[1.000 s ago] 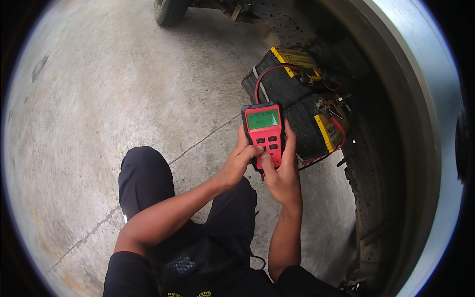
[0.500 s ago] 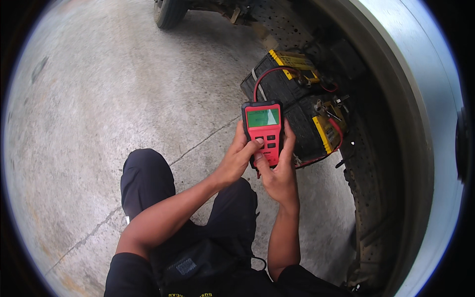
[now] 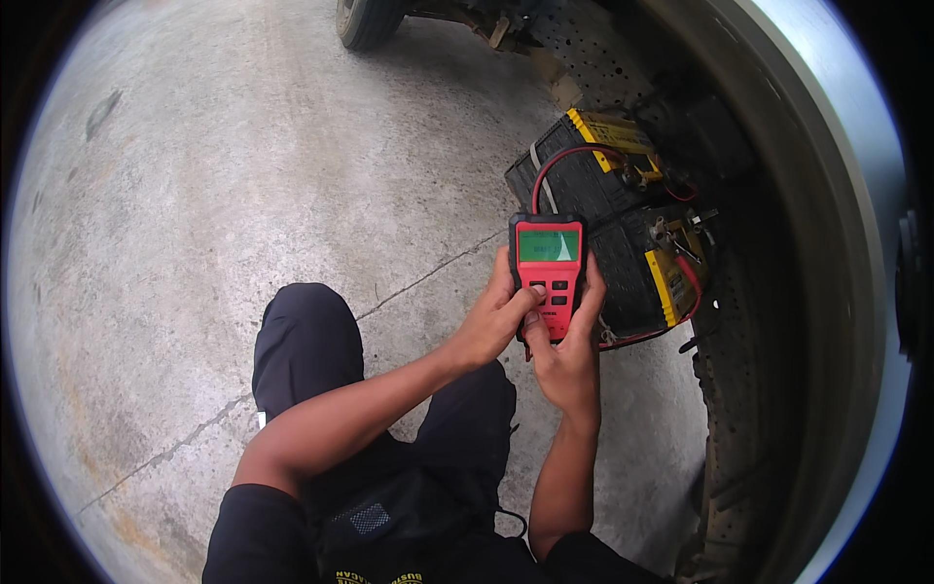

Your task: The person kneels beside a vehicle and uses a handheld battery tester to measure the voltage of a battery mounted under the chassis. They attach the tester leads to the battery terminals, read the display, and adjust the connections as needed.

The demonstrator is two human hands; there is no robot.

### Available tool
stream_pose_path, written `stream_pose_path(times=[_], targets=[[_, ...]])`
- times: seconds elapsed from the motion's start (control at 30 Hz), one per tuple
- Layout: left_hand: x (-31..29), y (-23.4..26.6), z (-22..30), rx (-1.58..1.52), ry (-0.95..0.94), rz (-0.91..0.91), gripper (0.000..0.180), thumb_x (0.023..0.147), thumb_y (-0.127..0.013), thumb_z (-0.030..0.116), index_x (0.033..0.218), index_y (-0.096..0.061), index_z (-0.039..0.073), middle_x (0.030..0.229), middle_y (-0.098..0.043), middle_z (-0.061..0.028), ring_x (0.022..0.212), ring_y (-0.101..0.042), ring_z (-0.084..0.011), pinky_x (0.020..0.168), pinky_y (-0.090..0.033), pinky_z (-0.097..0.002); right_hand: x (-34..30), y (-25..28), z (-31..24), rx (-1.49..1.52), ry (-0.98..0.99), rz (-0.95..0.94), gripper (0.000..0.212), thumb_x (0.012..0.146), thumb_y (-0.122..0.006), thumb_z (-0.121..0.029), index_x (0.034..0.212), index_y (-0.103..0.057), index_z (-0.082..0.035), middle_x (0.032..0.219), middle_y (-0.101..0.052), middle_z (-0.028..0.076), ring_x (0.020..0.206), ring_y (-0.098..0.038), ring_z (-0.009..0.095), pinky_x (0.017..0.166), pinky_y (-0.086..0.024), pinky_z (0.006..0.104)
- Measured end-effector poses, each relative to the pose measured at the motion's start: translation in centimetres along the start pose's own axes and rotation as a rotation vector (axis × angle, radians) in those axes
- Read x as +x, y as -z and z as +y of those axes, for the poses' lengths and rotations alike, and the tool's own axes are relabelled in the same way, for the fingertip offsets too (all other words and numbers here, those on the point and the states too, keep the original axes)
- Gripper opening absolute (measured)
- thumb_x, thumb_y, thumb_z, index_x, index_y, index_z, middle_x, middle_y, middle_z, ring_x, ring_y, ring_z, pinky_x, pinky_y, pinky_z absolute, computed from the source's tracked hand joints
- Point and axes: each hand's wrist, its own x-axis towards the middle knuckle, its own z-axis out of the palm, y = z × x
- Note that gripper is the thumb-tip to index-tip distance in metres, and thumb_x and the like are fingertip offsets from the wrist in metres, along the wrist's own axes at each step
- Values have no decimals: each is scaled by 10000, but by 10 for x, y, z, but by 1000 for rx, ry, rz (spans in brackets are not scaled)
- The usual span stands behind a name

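Observation:
Between my two hands is a red and black handheld battery tester point(image 3: 562, 322) with a lit green screen. My left hand point(image 3: 494, 316) closes on its left side, the thumb resting on a button at the left of the keypad. From the other side my right hand point(image 3: 574, 365) grips it, thumb near its lower front. A red cable point(image 3: 551, 167) runs from the tester's top to the far battery. Just beyond are two black batteries with yellow tops, the far battery point(image 3: 574, 170) and the near battery point(image 3: 623, 258), with clamps on their terminals.
A vehicle's large curved body panel point(image 3: 856, 389) fills the right side, with dark underbody around the batteries. A tyre point(image 3: 370, 21) stands at the top. Concrete floor point(image 3: 195, 195) with a crack line spreads to the left, and my bent knee point(image 3: 309, 336) is below.
The whole view has shifted, so the batteries, tester and hands appear a little further right and lower. Both hands keep the same hold on the tester, the left thumb still on the keypad.

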Motion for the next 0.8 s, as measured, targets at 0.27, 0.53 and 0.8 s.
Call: stream_pose_path(times=[0.27, 0.53, 0.8], targets=[[-2, -2, 1, -31, 19, 24, 494, 1062, -557, 168, 1496, -364, 35, 1357, -531, -119, 1307, -492, -183, 1151, -398, -361, 2, 3, 3, -74, 45, -27, 824, 990, -602, 85, 1680, -169, -37, 1523, -467, 201, 1321, -574, 245, 1082, -512, 380], [-2, -2, -2, -67, 13, 20, 470, 1063, -551, 157, 1482, -381, 32, 1350, -532, -113, 1309, -490, -176, 1154, -393, -360, 1, 3, 4, -90, 13, -17, 830, 982, -670, 9, 1655, -185, 8, 1527, -489, 283, 1371, -576, 388, 1129, -479, 457], [-2, 0, 1, 28, 11, 34, 458, 1051, -558, 161, 1460, -400, 29, 1327, -534, -117, 1285, -505, -182, 1133, -409, -355, 3, 2, -1, -69, 6, -31, 832, 989, -667, 4, 1658, -173, 8, 1523, -491, 288, 1362, -584, 387, 1121, -485, 464]])
